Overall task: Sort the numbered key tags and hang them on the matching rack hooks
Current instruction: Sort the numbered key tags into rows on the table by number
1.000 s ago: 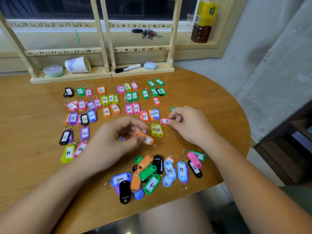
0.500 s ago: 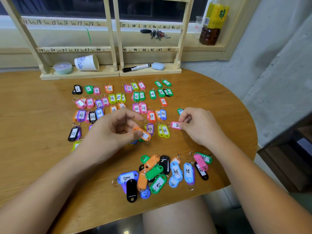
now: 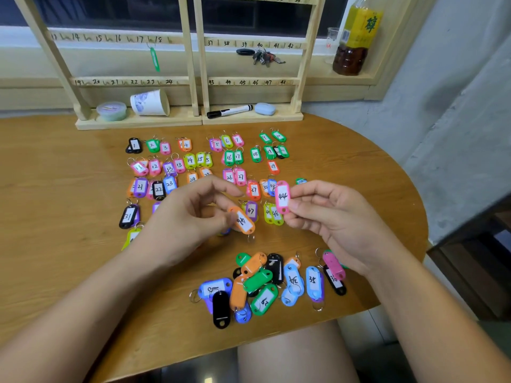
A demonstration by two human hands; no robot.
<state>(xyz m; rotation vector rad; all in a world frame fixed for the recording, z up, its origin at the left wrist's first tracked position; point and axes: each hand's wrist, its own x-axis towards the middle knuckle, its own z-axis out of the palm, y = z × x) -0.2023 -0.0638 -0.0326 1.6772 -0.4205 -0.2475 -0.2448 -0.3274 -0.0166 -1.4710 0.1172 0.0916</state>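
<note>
Where sorted tags point(image 3: 189, 160) lie: surface point(image 3: 55, 217)
Left hand point(image 3: 188, 214): grip pinches orange tag point(image 3: 242, 220)
Right hand point(image 3: 331, 217): grip pinches pink tag 44 point(image 3: 282, 197)

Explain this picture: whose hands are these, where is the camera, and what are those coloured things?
No machine here: these are a person's bare hands, filmed by a camera worn on the head, looking down. The left hand pinches an orange tag; the right hand holds up a pink tag marked 44. On the wooden table lie numbered key tags in sorted rows, with an unsorted pile nearer the person. Behind stands a rack with numbered rails, where one green tag hangs.
</note>
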